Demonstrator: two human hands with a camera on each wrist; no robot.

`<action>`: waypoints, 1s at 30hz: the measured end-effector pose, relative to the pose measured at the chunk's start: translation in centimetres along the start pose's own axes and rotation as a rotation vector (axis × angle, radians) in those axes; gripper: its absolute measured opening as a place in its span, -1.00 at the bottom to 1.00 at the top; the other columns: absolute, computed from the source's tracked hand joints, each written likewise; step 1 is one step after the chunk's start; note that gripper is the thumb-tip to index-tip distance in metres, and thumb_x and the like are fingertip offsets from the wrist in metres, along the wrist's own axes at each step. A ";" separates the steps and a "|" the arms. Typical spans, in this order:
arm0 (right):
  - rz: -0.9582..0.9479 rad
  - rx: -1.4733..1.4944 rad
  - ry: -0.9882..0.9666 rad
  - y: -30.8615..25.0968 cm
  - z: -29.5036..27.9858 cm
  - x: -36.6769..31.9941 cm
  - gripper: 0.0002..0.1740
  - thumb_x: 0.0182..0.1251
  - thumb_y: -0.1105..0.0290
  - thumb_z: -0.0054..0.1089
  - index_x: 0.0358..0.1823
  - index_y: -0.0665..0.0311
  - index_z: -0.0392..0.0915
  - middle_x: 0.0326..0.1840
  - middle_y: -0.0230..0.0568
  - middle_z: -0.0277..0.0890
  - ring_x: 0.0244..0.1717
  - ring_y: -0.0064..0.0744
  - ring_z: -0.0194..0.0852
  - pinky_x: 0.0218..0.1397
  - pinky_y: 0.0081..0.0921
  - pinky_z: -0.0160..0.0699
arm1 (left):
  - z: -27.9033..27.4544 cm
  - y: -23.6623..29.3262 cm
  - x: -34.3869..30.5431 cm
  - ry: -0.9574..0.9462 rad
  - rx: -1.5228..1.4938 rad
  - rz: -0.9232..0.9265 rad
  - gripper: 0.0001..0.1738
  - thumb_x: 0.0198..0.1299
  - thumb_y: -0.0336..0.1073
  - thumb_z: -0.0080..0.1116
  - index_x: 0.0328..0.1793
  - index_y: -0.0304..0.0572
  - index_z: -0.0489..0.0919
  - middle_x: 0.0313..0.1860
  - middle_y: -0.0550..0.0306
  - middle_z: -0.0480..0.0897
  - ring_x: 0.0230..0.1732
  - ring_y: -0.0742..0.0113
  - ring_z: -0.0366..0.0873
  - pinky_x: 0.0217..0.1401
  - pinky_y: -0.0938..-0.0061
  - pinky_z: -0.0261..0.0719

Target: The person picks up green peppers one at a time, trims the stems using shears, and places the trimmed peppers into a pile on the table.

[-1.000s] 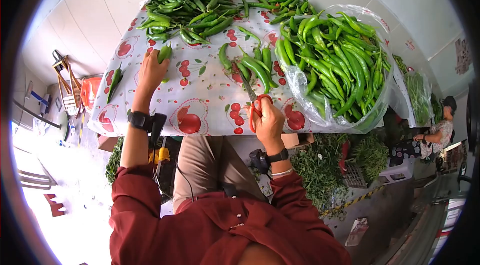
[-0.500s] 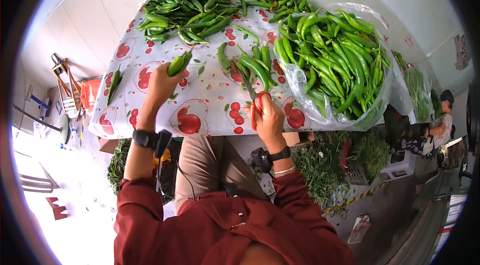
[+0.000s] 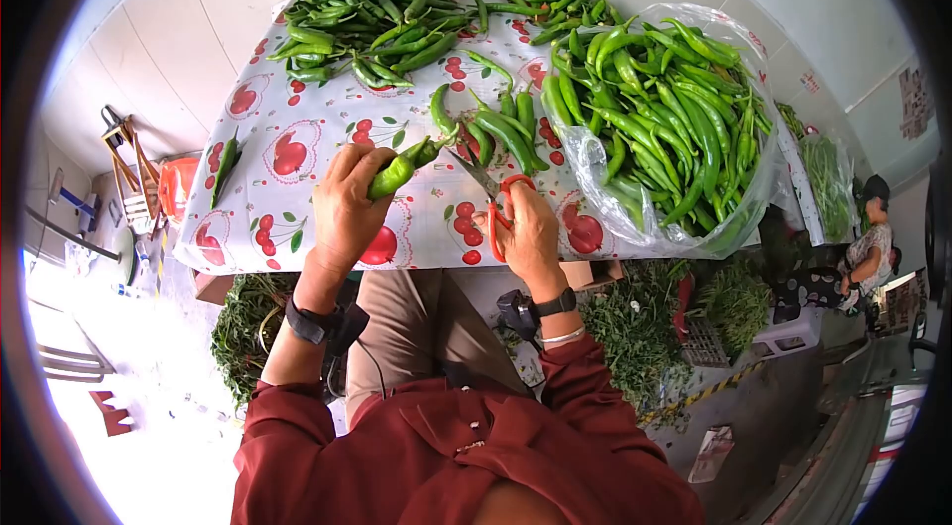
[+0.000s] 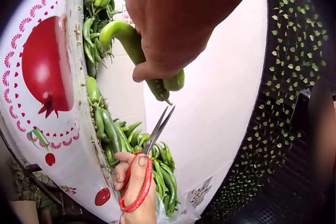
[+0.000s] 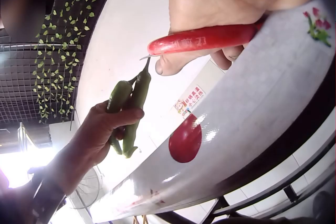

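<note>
Peppers sit gripped in the curled left hand; the curled right hand holds part-open scissors.

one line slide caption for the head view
Left hand grips green peppers near open red-handled scissors held in the right hand, above a fruit-print tablecloth.

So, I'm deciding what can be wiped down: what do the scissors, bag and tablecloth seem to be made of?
The scissors have smooth, glossy red handles, likely plastic, and grey blades with a metallic sheen, probably steel. The bag appears to be thin plastic film, crinkled and see-through. The tablecloth looks like printed vinyl, given its shiny highlights; coated fabric is possible.
</note>
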State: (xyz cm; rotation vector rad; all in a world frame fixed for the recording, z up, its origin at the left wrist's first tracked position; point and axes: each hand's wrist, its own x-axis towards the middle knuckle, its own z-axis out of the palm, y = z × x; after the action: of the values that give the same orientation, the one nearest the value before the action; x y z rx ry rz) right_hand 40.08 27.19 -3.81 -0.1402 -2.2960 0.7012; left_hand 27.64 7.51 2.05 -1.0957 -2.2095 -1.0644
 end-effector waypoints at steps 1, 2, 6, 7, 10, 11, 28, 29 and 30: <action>0.000 0.001 0.000 0.0 0.0 -0.1 -0.45 0.06 -0.05 0.33 -0.42 0.27 0.27 -0.57 -0.16 0.22 -0.51 -0.07 0.28 -0.42 -0.22 0.24 | 0.0 0.1 -0.1 0.008 0.027 0.024 -0.61 -0.20 -0.48 0.30 -0.13 -0.08 0.59 -0.26 0.18 0.53 -0.24 0.14 0.54 -0.26 0.34 0.52; 0.013 0.000 -0.004 0.0 0.1 -0.1 -0.44 0.06 -0.06 0.32 -0.43 0.27 0.26 -0.58 -0.17 0.21 -0.51 -0.07 0.28 -0.43 -0.22 0.23 | 0.0 0.2 -0.2 0.017 0.054 0.047 -0.59 -0.23 -0.50 0.29 -0.13 -0.07 0.59 -0.26 0.20 0.54 -0.24 0.16 0.54 -0.26 0.34 0.52; 0.010 0.004 0.007 0.1 0.1 -0.2 -0.44 0.07 -0.09 0.30 -0.45 0.26 0.26 -0.60 -0.19 0.21 -0.53 -0.08 0.27 -0.44 -0.24 0.22 | 0.0 0.0 -0.4 0.021 0.090 0.097 -0.58 -0.24 -0.52 0.26 -0.14 -0.06 0.59 -0.25 0.21 0.54 -0.22 0.17 0.52 -0.26 0.34 0.52; 0.012 0.004 0.007 0.0 0.0 -0.2 -0.44 0.07 -0.09 0.30 -0.45 0.26 0.26 -0.60 -0.19 0.21 -0.53 -0.08 0.27 -0.44 -0.24 0.22 | 0.0 0.1 -0.4 0.012 0.093 0.099 -0.58 -0.24 -0.54 0.25 -0.13 -0.07 0.59 -0.24 0.21 0.54 -0.22 0.17 0.52 -0.25 0.34 0.52; 0.013 0.043 -0.007 -0.3 -0.2 -0.1 -0.44 0.08 -0.10 0.29 -0.47 0.25 0.27 -0.62 -0.20 0.20 -0.56 -0.09 0.26 -0.45 -0.25 0.22 | 0.1 -0.2 -0.5 -0.001 0.088 0.107 -0.56 -0.23 -0.55 0.23 -0.11 -0.08 0.59 -0.21 0.20 0.55 -0.20 0.15 0.51 -0.21 0.33 0.51; 0.005 0.044 -0.018 -0.2 -0.3 -0.2 -0.45 0.08 -0.07 0.31 -0.46 0.28 0.29 -0.63 -0.18 0.21 -0.58 -0.10 0.26 -0.47 -0.27 0.22 | 0.2 -0.4 -0.5 -0.006 0.081 0.112 -0.56 -0.23 -0.55 0.22 -0.10 -0.08 0.59 -0.20 0.19 0.55 -0.19 0.14 0.50 -0.19 0.33 0.51; -0.054 0.112 -0.126 -0.4 -0.9 -0.3 -0.42 0.12 -0.16 0.20 -0.47 0.29 0.33 -0.68 -0.22 0.24 -0.60 -0.14 0.30 -0.50 -0.30 0.25 | 1.3 -2.6 0.8 -0.019 -0.030 0.155 -0.47 -0.20 -0.66 0.11 -0.01 -0.10 0.58 -0.05 0.11 0.54 -0.06 0.06 0.47 -0.01 0.30 0.47; -0.055 0.113 -0.126 -0.5 -0.9 -0.3 -0.43 0.12 -0.14 0.21 -0.48 0.28 0.33 -0.68 -0.22 0.24 -0.61 -0.15 0.30 -0.51 -0.31 0.25 | 1.5 -2.8 1.0 -0.017 -0.043 0.167 -0.47 -0.20 -0.67 0.10 -0.01 -0.10 0.58 -0.05 0.11 0.54 -0.05 0.06 0.48 0.00 0.30 0.47; -0.057 0.113 -0.124 -0.5 -1.0 -0.2 -0.44 0.12 -0.13 0.22 -0.49 0.28 0.33 -0.68 -0.22 0.24 -0.61 -0.16 0.29 -0.51 -0.31 0.25 | 1.6 -3.0 1.2 -0.022 -0.050 0.179 -0.47 -0.19 -0.67 0.09 -0.01 -0.10 0.58 -0.04 0.11 0.54 -0.04 0.06 0.48 0.02 0.29 0.48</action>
State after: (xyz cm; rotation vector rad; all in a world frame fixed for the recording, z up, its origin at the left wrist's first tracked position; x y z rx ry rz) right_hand 40.91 27.11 -3.08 0.0225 -2.3602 0.8283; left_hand 24.43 8.20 0.63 -1.3055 -2.0663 -1.0390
